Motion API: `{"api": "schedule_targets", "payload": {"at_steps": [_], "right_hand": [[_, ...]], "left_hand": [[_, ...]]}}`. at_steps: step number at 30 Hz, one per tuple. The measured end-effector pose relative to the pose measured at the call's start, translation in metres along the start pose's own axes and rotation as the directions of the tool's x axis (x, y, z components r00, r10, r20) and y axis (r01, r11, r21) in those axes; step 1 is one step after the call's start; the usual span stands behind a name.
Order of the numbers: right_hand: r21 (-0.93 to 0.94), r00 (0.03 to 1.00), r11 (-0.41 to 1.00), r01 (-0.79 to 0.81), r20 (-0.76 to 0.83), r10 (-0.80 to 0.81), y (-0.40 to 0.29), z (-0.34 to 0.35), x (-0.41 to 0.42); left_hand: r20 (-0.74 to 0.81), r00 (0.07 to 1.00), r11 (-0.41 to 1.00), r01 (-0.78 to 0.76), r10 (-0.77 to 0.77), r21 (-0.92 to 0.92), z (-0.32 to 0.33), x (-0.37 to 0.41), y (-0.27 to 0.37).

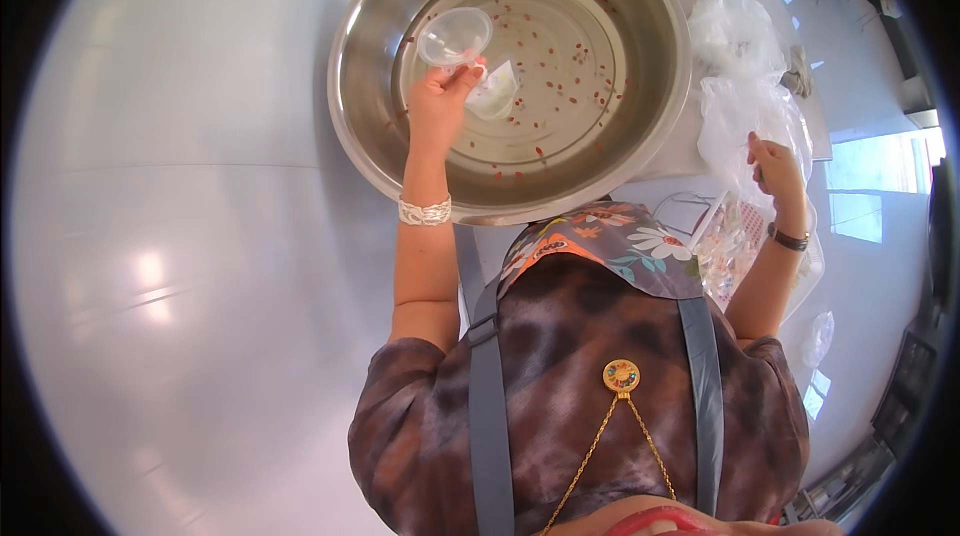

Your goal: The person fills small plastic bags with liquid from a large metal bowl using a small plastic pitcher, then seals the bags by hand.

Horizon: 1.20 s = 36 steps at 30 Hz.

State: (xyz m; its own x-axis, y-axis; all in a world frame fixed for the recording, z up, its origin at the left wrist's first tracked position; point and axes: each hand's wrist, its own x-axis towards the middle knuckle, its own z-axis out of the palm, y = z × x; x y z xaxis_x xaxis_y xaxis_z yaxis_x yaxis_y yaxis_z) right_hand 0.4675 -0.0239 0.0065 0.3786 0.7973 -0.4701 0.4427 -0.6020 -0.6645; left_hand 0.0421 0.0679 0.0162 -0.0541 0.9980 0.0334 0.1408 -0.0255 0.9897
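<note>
In front of me stands a wide stainless steel basin [510, 213] with clear liquid in it. Small reddish pieces [551, 52], perhaps berries, are scattered through the liquid. My left hand [439, 97] is over the basin's left part, its fingers closed around the lower end of a clear plastic funnel [454, 37]. Beside those fingers hangs a small whitish plastic pouch [495, 93] with printing; whether it is fixed to the funnel is unclear. My right hand [776, 164] is raised beside the basin, near a clear plastic bag [739, 112]. Its fingers are curled, with a tiny green bit showing among them.
A white plastic basket [814, 273] with several clear packets [731, 243] stands under my right forearm. Another clear plastic bag [735, 25] and a grey cloth or glove [799, 74] lie beyond it. A flowered apron [600, 243] touches the basin's near side.
</note>
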Motion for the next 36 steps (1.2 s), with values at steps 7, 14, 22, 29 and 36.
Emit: {"api": "schedule_targets", "payload": {"at_steps": [7,14,22,29,36], "right_hand": [[0.068,0.999,0.997,0.033,-0.033,-0.031,0.024,0.025,0.016],[-0.03,0.999,0.999,0.042,-0.011,-0.042,0.024,0.034,0.032],[-0.05,0.982,0.999,0.017,0.189,-0.007,0.065,0.084,0.068],[0.101,0.98,0.995,0.006,0.199,-0.026,0.081,0.117,0.086],[0.151,0.968,0.988,0.014,0.244,-0.051,0.092,0.124,0.09]], "left_hand": [[-0.013,0.999,0.999,-0.041,0.041,-0.004,-0.003,0.001,0.002],[-0.05,0.998,0.999,-0.034,0.034,-0.012,-0.005,-0.004,0.002],[-0.054,0.998,0.999,-0.037,0.037,-0.002,-0.01,-0.008,0.005],[-0.054,0.998,1.0,-0.015,0.017,0.026,-0.008,-0.009,0.004],[-0.038,0.999,0.999,-0.002,0.0,-0.044,-0.003,-0.007,0.0]]}}
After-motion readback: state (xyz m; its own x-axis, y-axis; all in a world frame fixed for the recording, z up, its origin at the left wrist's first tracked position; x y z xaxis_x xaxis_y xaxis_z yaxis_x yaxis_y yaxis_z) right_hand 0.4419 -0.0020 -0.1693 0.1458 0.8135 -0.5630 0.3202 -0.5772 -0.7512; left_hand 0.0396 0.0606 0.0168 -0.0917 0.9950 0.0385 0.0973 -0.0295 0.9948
